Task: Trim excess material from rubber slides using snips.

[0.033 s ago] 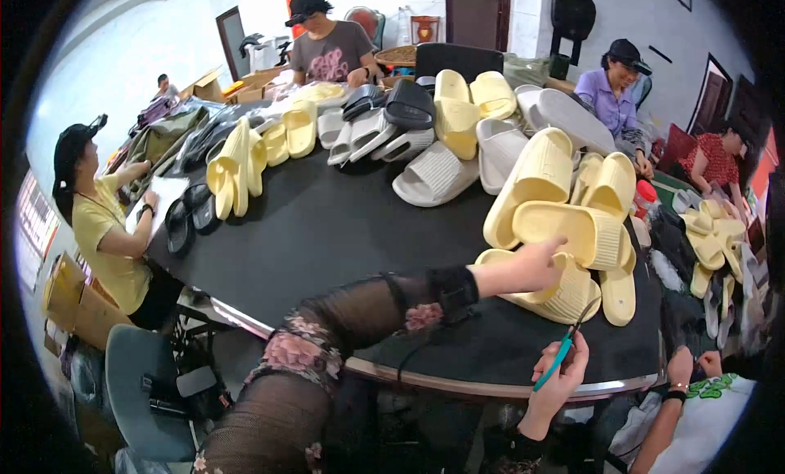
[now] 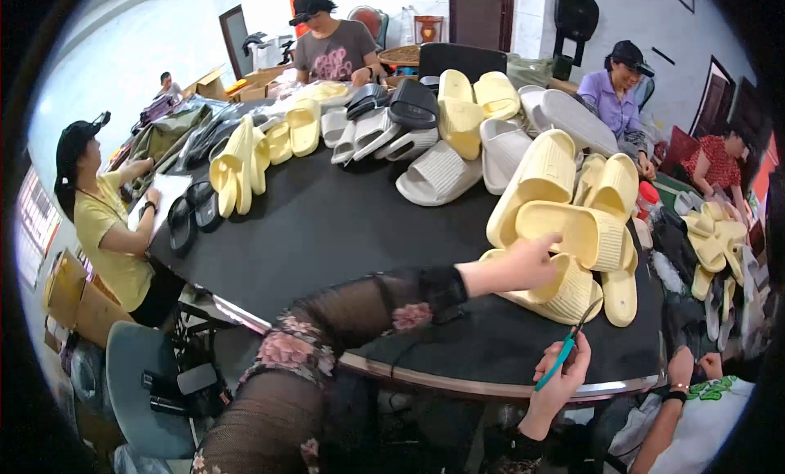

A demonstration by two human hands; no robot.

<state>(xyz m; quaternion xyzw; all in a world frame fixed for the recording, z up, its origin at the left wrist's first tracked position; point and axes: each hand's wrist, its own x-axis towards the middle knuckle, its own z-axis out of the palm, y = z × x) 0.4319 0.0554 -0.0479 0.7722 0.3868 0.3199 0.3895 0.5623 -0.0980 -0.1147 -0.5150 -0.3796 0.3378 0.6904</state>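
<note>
My left hand [image 2: 523, 265] is over the near edge of a pile of yellow slide slippers at the right of the black table. Its index finger is stretched out toward the footbed of a yellow slipper [image 2: 564, 226] lying sideways, and its other fingers are partly hidden. Beneath the hand lies another yellow slipper [image 2: 568, 290] with a ribbed strap. Just beyond the table's front edge, my right hand [image 2: 556, 388] is closed around thread snips [image 2: 558, 358] with teal handles. Their dark blades point up toward that lower slipper.
Grey, black and yellow slippers [image 2: 441, 175] line the far side of the black table [image 2: 327, 220]. Two black slippers [image 2: 192, 212] lie at its left. People sit around it, one close at my right with hands [image 2: 683, 372] near the edge. A grey chair [image 2: 147, 384] stands lower left.
My left hand has drawn back very slightly to the left over the slippers. My right hand keeps its hold on the thread snips.
</note>
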